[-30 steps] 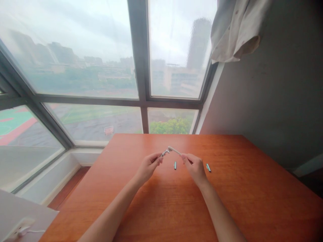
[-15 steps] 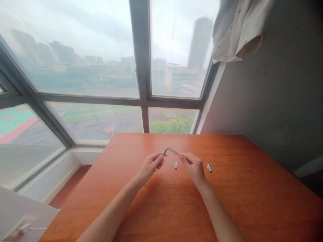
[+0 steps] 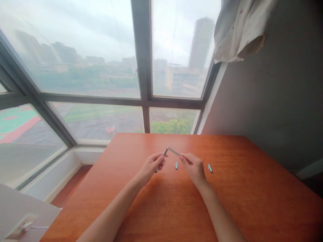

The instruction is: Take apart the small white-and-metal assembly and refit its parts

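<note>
Both my hands hold a slim white device (image 3: pixel 172 151) just above the orange wooden table (image 3: pixel 252 201); it looks like a small remote with its cover partly off. My left hand (image 3: pixel 151 166) pinches the left, downward-tilted piece. My right hand (image 3: pixel 193 167) pinches the longer white piece at its right end. The two pieces meet in a bent angle between my hands. Two small teal batteries lie on the table: one battery (image 3: pixel 176 165) between my hands, a second battery (image 3: pixel 210 168) just right of my right hand.
A large window (image 3: pixel 141 67) with dark frames stands beyond the table's far edge. A grey wall is at the right, with a white shirt (image 3: pixel 239 30) hanging at the top. At bottom left a white surface carries a small white plug (image 3: pixel 21 227).
The left piece of the white device has swung further down in my left hand, sharpening the bend. Both hands stay in nearly the same place.
</note>
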`<control>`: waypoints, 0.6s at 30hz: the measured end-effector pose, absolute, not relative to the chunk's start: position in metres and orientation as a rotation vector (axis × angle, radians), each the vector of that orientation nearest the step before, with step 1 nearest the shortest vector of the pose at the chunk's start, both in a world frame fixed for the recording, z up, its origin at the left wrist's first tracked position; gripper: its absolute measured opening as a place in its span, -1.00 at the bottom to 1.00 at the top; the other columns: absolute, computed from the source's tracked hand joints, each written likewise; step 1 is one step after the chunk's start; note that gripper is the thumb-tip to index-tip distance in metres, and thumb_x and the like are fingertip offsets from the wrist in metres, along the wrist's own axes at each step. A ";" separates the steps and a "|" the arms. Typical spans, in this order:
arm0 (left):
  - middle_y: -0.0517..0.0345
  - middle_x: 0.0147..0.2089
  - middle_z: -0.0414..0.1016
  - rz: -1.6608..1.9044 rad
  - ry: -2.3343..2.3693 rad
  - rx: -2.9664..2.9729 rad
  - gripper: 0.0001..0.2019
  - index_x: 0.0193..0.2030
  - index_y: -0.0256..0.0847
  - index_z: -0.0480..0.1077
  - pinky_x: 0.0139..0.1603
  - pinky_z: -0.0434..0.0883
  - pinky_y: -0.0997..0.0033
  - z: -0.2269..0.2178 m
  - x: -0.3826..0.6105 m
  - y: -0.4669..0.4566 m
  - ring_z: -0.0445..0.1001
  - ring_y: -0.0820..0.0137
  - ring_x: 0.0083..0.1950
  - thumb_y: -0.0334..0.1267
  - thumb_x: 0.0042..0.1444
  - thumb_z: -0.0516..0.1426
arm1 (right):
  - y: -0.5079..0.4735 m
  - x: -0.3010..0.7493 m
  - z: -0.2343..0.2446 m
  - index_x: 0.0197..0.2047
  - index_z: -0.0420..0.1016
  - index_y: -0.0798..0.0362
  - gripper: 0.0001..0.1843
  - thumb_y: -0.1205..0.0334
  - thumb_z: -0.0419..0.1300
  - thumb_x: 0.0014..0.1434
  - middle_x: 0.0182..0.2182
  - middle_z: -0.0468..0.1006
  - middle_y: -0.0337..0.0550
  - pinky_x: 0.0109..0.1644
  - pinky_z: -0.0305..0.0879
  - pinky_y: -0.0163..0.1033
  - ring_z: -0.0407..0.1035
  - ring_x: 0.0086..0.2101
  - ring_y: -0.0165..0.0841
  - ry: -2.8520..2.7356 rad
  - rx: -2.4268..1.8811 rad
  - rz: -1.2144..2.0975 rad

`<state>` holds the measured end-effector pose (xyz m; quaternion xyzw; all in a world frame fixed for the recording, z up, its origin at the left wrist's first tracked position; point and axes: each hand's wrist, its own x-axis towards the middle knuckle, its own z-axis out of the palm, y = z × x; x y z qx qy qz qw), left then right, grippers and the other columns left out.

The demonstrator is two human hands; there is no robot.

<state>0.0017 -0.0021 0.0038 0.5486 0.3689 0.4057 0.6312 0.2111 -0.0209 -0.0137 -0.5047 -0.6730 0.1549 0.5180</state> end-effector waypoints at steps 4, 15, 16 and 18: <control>0.22 -0.47 0.26 0.940 0.859 1.241 -0.57 -0.08 -0.31 0.43 -0.50 0.04 0.52 0.005 0.003 -0.003 0.16 0.55 -0.52 0.03 0.10 0.11 | -0.019 0.213 -0.018 -0.23 0.57 0.06 -0.66 0.03 0.08 0.24 -0.39 0.56 -0.08 -0.30 0.32 -0.27 0.41 -0.40 -0.31 -1.606 -1.249 0.330; 0.22 -0.46 0.28 0.937 0.857 1.197 -0.56 -0.08 -0.30 0.43 -0.52 0.03 0.53 0.001 0.001 0.000 0.18 0.56 -0.53 0.05 0.09 0.13 | -0.021 0.211 -0.016 -0.24 0.57 0.06 -0.70 0.05 0.10 0.23 -0.39 0.56 -0.11 -0.31 0.33 -0.29 0.43 -0.38 -0.32 -1.586 -1.205 0.386; 0.22 -0.47 0.28 0.931 0.859 1.196 -0.55 -0.09 -0.30 0.43 -0.52 0.03 0.53 0.001 0.001 0.000 0.18 0.56 -0.53 0.06 0.08 0.14 | -0.021 0.210 -0.016 -0.24 0.58 0.06 -0.70 0.05 0.10 0.22 -0.40 0.56 -0.11 -0.32 0.33 -0.30 0.43 -0.39 -0.32 -1.594 -1.196 0.400; 0.22 -0.47 0.28 0.923 0.862 1.189 -0.54 -0.10 -0.30 0.44 -0.52 0.04 0.52 0.002 0.002 -0.001 0.18 0.55 -0.53 0.07 0.05 0.15 | -0.020 0.210 -0.018 -0.23 0.58 0.04 -0.69 0.04 0.10 0.23 -0.40 0.56 -0.11 -0.33 0.33 -0.29 0.43 -0.38 -0.31 -1.611 -1.194 0.416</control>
